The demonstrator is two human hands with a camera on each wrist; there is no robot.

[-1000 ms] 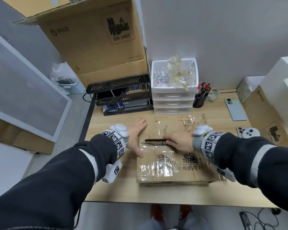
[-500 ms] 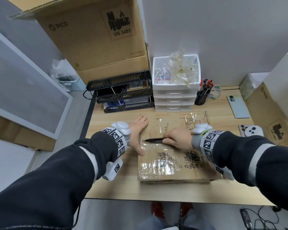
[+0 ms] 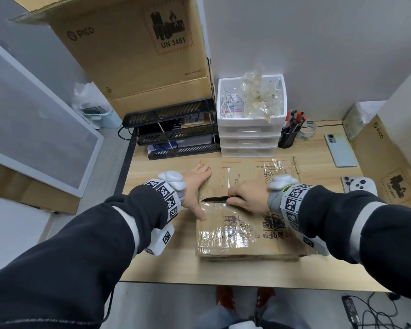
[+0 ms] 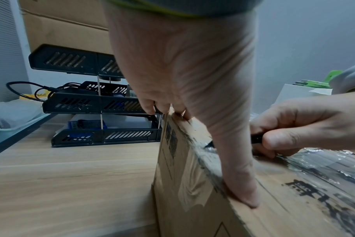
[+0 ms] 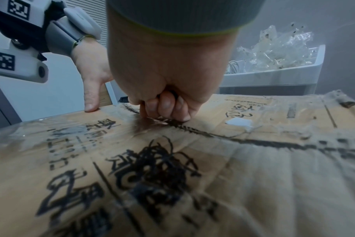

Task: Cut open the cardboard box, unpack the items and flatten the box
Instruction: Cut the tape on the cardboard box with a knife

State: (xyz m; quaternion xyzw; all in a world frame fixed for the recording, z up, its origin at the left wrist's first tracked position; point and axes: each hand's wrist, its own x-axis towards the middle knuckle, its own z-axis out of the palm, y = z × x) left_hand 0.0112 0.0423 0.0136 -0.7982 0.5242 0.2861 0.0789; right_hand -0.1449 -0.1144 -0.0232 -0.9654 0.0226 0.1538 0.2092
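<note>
A taped cardboard box [image 3: 247,224] with black printing lies flat on the wooden desk [image 3: 166,264]. My left hand [image 3: 195,186] presses on the box's left edge with straight fingers; its thumb [image 4: 243,192] lies along the top edge of the box [image 4: 192,200]. My right hand [image 3: 249,198] grips a slim black knife [image 3: 215,199] that lies along the taped centre seam, its tip pointing at the left hand. In the right wrist view the fingers of my right hand [image 5: 166,102] curl round the knife, whose tip [image 5: 158,121] is at the seam of the box [image 5: 172,176].
Behind the box stand a white drawer unit [image 3: 249,138], black paper trays [image 3: 176,138] and a pen cup [image 3: 287,138]. A phone [image 3: 341,150] and a second device [image 3: 358,186] lie to the right. Large cardboard boxes [image 3: 140,55] stand at the back left and one [image 3: 389,162] at the right.
My right hand and the knife have slid slightly left along the seam toward the left hand. The left hand has stayed pressed on the box's left edge.
</note>
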